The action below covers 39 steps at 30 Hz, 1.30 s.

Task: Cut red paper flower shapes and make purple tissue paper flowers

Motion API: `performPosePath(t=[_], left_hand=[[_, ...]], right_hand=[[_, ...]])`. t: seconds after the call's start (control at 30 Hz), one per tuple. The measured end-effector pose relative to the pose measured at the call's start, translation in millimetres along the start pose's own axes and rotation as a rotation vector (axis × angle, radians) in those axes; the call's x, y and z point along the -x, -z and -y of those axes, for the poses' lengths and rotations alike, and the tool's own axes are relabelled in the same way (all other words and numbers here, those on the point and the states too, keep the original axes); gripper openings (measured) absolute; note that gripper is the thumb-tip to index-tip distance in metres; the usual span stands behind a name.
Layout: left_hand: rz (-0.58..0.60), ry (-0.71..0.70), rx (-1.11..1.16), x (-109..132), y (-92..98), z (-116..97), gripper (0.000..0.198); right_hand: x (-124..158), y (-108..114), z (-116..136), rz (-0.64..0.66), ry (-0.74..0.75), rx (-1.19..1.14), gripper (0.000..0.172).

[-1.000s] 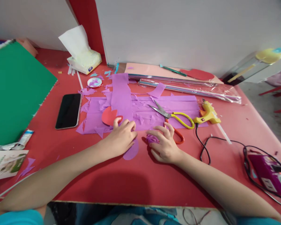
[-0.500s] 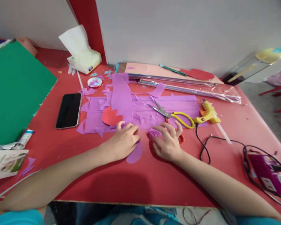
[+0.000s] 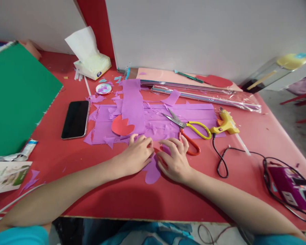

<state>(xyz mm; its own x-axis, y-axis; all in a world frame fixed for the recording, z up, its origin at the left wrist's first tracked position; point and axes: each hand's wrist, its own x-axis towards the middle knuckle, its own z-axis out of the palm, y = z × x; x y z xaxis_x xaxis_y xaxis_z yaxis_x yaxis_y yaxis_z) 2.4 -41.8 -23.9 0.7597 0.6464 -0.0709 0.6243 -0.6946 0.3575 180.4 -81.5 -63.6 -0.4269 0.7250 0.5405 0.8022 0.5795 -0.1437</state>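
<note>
A rounded purple paper cutout lies on the red table between my two hands. My left hand rests on its left edge, fingers curled together and pinching the paper. My right hand presses on its right edge, fingertips bent onto a small purple bit at the top. The two hands almost touch above the cutout. Just beyond them lies a large purple paper sheet with a red petal shape and many purple scraps on it.
Yellow-and-red scissors lie right of my right hand, then a yellow glue gun with a black cord. A phone, green board and tissue box are to the left. Wrapped foil rolls lie at the back.
Both hands have drawn together and toward me. The purple cutout has slid right and nearer, from under my left hand to between the hands. My right hand left the scissors' handle.
</note>
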Motion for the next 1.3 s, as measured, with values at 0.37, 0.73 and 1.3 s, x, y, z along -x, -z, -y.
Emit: performPosePath(t=[0.37, 0.73, 1.3], left_hand=[[-0.033, 0.021, -0.013, -1.8, 1.9, 4.2, 0.010], [-0.053, 0.022, 0.005, -1.3, -0.8, 7.0, 0.009], [-0.050, 0.029, -0.031, -1.3, 0.8, 5.7, 0.010]], right_hand=[[-3.3, -2.5, -3.2, 0.087, -0.038, -0.019, 0.006], [-7.3, -1.7, -2.5, 0.098, 0.004, 0.013, 0.009], [-7.0, -1.4, -4.0, 0.149, -0.004, -0.023, 0.011]])
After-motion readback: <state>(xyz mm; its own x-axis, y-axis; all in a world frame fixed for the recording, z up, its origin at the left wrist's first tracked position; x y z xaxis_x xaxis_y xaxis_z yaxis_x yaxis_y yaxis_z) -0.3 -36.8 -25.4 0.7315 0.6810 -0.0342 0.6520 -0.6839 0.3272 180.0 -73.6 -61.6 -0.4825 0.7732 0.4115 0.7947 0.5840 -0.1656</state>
